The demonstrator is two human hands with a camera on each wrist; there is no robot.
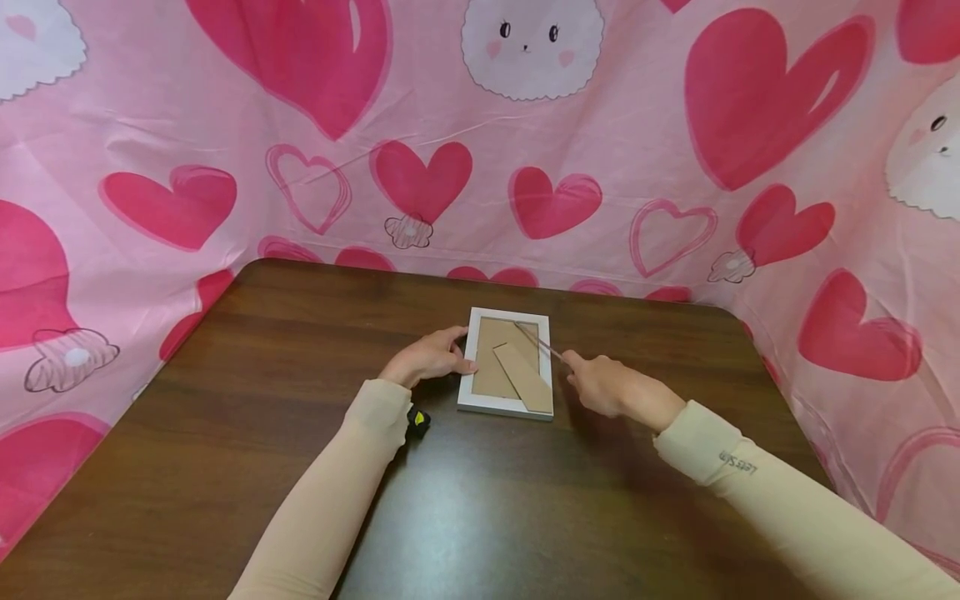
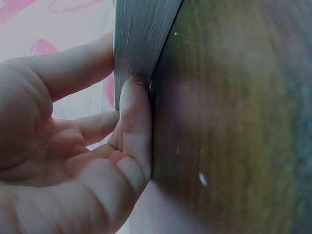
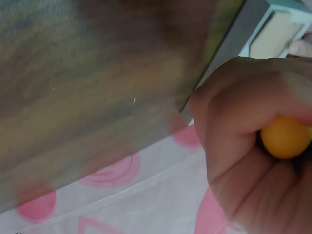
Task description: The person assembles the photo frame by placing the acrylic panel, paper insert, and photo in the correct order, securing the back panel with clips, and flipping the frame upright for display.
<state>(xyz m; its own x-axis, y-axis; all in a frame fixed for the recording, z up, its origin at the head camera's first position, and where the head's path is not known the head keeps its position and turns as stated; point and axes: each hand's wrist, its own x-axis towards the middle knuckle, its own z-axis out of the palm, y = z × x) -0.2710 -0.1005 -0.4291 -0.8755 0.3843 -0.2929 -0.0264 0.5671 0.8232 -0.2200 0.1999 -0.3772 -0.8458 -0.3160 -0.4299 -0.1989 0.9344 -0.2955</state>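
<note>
A white picture frame (image 1: 466, 387) lies face down, its brown backing board (image 1: 492, 335) and slanted easel stand (image 1: 525, 382) uppermost. My left hand (image 1: 430, 354) holds the frame by its left side; the thumb is on the rim, and in the left wrist view curled fingers (image 2: 135, 109) touch the side edge. From the right, my right hand (image 1: 606, 385) grips what looks like a screwdriver (image 1: 537, 338). Its thin shaft reaches across the rim to the backing's top edge. A rounded yellow handle end (image 3: 286, 138) shows in the right wrist view; the fist hides the rest.
The frame lies on a dark brown wooden table (image 1: 315, 333). Pink cloth (image 1: 450, 108) printed with hearts hangs behind the table and at both sides. A small black and yellow item (image 1: 418, 422) is by the left cuff.
</note>
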